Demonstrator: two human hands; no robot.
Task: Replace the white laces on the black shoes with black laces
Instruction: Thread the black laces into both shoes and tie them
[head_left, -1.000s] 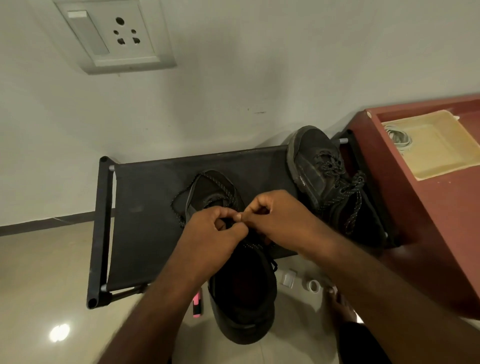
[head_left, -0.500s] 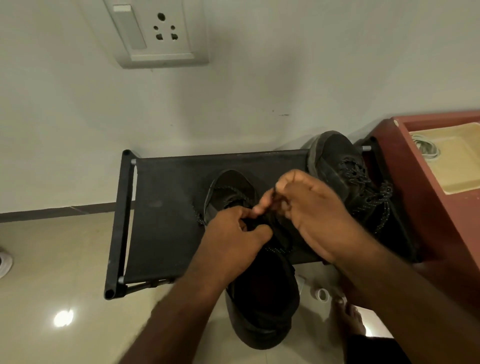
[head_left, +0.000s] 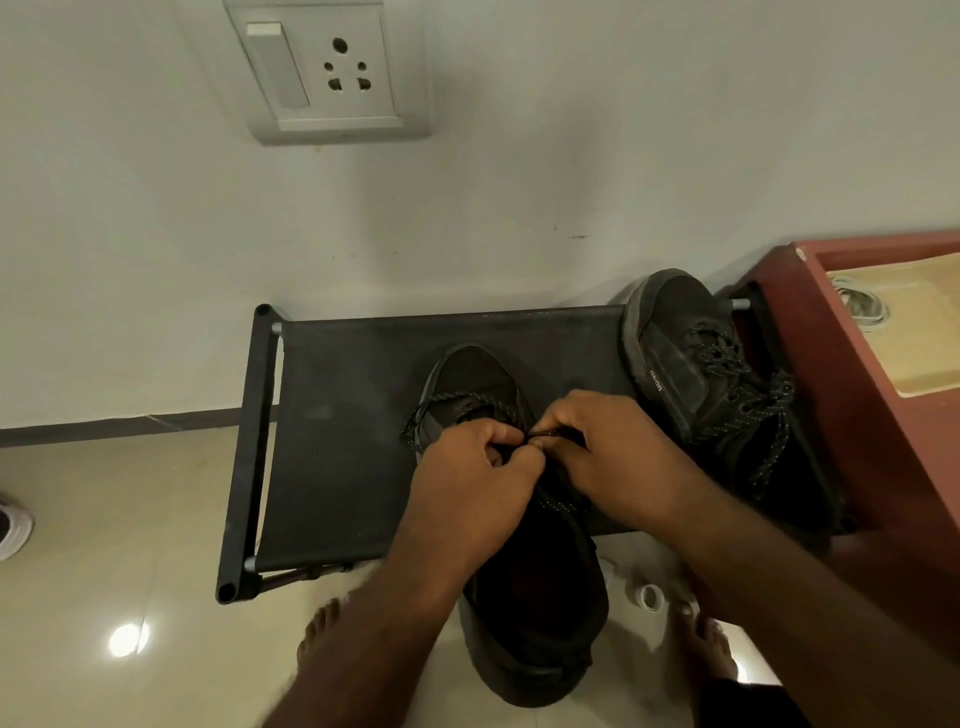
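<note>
A black shoe (head_left: 535, 618) lies on the black fabric rack (head_left: 343, 431), toe toward the wall, heel hanging over the front edge. A black speckled lace (head_left: 441, 402) is threaded through it, with a loop spilling off the left side. My left hand (head_left: 478, 478) and my right hand (head_left: 608, 452) meet over the shoe's middle, each pinching the lace where their fingertips touch. The eyelets under my hands are hidden. A second black shoe (head_left: 696, 364) with black laces leans at the rack's right end.
A red-brown cabinet (head_left: 883, 415) stands to the right, holding a beige tray (head_left: 914, 332) with a coil of white laces (head_left: 857, 306). A wall socket (head_left: 327, 67) is above. My bare feet (head_left: 322, 639) stand on the tiled floor, near a small white roll (head_left: 649, 595).
My right hand came down from its raised position and now meets the left hand over the shoe's middle. The view has shifted, so the rack sits further right in the frame.
</note>
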